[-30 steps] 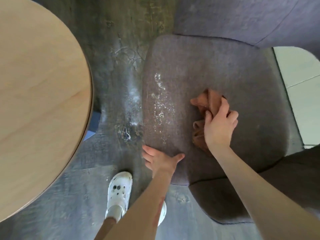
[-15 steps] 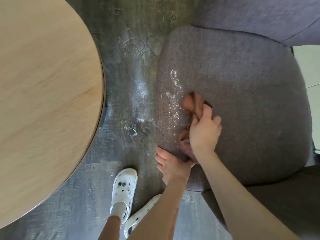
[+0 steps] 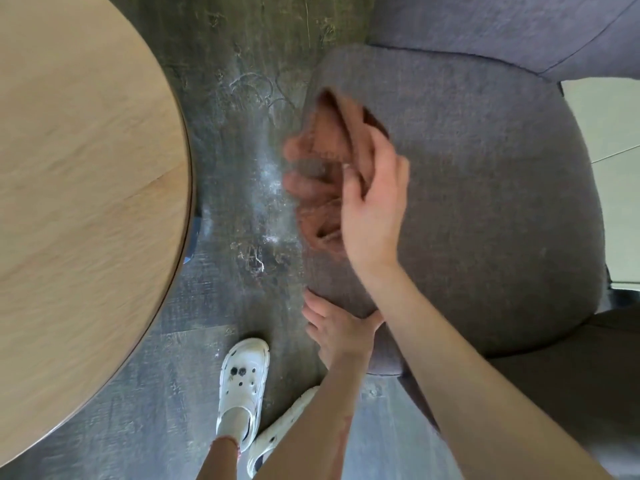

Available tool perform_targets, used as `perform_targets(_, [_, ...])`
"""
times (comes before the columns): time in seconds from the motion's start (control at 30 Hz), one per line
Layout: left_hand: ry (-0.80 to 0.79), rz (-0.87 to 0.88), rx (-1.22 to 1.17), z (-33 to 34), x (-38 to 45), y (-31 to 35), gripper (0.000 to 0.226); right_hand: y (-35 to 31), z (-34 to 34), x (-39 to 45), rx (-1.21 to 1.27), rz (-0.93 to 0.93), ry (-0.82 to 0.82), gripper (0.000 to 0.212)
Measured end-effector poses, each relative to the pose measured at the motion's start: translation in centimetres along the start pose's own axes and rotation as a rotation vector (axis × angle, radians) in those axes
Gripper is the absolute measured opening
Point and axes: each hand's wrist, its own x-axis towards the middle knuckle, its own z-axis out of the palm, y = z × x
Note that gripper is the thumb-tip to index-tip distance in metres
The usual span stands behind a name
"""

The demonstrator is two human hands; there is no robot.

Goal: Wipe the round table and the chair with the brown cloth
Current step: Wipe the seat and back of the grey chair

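Head view, looking down. Right hand (image 3: 372, 209) is over the left edge of the grey fabric chair seat (image 3: 485, 202), fingers closed around a bunched brown cloth (image 3: 322, 157). The cloth is motion-blurred; it spills out past the fingers toward the seat's left rim and partly overhangs the floor side. Whether the cloth is pressed on the fabric or just above it cannot be told from the blur.

Left hand (image 3: 337, 329) sits at the front-left corner of the seat, palm down, fingers spread, thumb laid along the seat edge. It holds nothing. It looks to be touching the cushion rim.

The chair backrest (image 3: 502, 26) runs across the top right, same grey fabric. Seat surface to the right of the hand shows no visible powder.

Dark wood-grain floor (image 3: 242, 81) between chair and table carries a pale streak of white powder (image 3: 266, 188) and scuffed swirl marks, lying just beside the seat's left rim.

Round table (image 3: 79, 168), light wood top with a dark edge band, fills the left side; well apart from both hands and from the cloth.

Lower centre: two white clogs, one (image 3: 244, 386) flat on the floor, the other (image 3: 280, 431) partly hidden behind the left forearm. A pale tiled area (image 3: 609, 129) shows at the right edge beyond the chair.
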Motion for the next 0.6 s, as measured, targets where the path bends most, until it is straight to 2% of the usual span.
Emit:
perform_targets(0.07, [-0.050,-0.043,-0.010,-0.6,-0.3,0.4,0.123,2.8,-3.3,2.5,-0.154,-0.041,0.104,0.047])
perform_targets(0.13, [-0.062,-0.037,0.019,-0.8,-0.5,0.6,0.127,5.2,-5.5,4.2,-0.308,-0.005,0.132,0.047])
perform_targets(0.23, [-0.085,-0.051,0.013,-0.7,-0.3,0.6,0.128,8.0,-6.9,5.7,-0.509,0.141,0.100,0.047])
perform_targets(0.33, [-0.077,-0.045,0.001,-1.0,-0.4,0.8,0.128,9.8,-6.1,6.2,-0.657,0.222,0.003,0.048])
perform_targets(0.5, [-0.085,-0.030,0.017,-0.7,-0.2,0.6,0.128,8.4,-2.4,8.8,-0.595,0.511,0.055,0.038])
perform_targets(0.6, [-0.094,-0.034,0.023,-0.5,0.0,0.4,0.127,5.5,1.4,8.6,-0.626,0.419,-0.036,0.036])
